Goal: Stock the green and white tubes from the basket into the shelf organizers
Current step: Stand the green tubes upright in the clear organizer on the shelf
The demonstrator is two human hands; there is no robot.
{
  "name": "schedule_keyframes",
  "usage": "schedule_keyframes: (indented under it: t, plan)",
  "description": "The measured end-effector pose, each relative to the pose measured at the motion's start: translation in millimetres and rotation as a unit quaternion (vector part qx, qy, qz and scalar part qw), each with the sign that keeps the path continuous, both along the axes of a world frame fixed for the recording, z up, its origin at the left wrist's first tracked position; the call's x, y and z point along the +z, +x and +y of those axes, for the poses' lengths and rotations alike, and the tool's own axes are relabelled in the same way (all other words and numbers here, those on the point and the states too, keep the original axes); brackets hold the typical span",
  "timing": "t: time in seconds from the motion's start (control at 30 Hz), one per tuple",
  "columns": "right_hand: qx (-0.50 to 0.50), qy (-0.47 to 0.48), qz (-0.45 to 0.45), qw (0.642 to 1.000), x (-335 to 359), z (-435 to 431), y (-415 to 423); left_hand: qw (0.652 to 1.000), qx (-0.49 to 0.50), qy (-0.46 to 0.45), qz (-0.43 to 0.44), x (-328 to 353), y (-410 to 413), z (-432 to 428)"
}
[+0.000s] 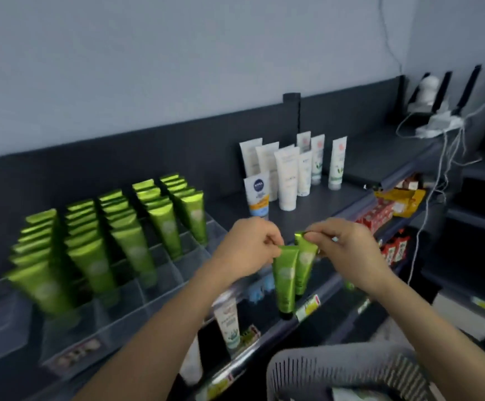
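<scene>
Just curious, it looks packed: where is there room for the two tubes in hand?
Free: the front compartments of the clear organizer, ahead of the green tubes; the bare shelf between organizer and white tubes. Crowded: the organizer's back rows.

White camera [429,88], power strip [440,124] top right; red packets [375,215] below.

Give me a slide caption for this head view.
Left hand and right hand pinch two green tubes beside the stocked organizer.

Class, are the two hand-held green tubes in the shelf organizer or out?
Out. The left hand pinches one tube, the right hand another, both right of the organizer.
</scene>
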State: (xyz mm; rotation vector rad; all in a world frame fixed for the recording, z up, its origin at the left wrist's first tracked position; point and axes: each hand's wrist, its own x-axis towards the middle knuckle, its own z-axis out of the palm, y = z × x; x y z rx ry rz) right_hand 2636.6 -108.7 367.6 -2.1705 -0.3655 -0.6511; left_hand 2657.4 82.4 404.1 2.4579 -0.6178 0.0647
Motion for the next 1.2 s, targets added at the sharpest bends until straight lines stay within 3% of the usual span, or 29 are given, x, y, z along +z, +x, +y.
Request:
schedule_keyframes:
  t: [0.27,0.47,0.7,0.83,1.0,1.2]
  plan:
    - [0.090,0.077,-0.070,0.991,71.4,78.9,37.0,0.972,0.150,-0.096,-0.156,65.4,-12.3,82.9]
    - [0.092,-0.023,-0.154,0.984,77.9,121.3,70.4,0.941,0.248,-0.084,-0.213,66.1,2.7,119.3]
    - [0.155,-0.088,-0.104,0.978,55.6,142.9,106.3,0.928,0.301,-0.008,-0.218,41.7,22.4,139.1]
    - [0.164,-0.033,-0.058,0.984,48.8,149.7,119.7,0.929,0.312,0.039,-0.194,33.8,25.6,140.9]
    - [0.191,0.007,0.079,0.978,32.5,154.3,134.3,0.936,0.298,0.100,-0.157,30.0,26.9,136.8]
    - [0.227,0.038,0.123,0.965,35.9,160.3,134.0,0.924,0.306,0.152,-0.171,29.1,29.5,140.5]
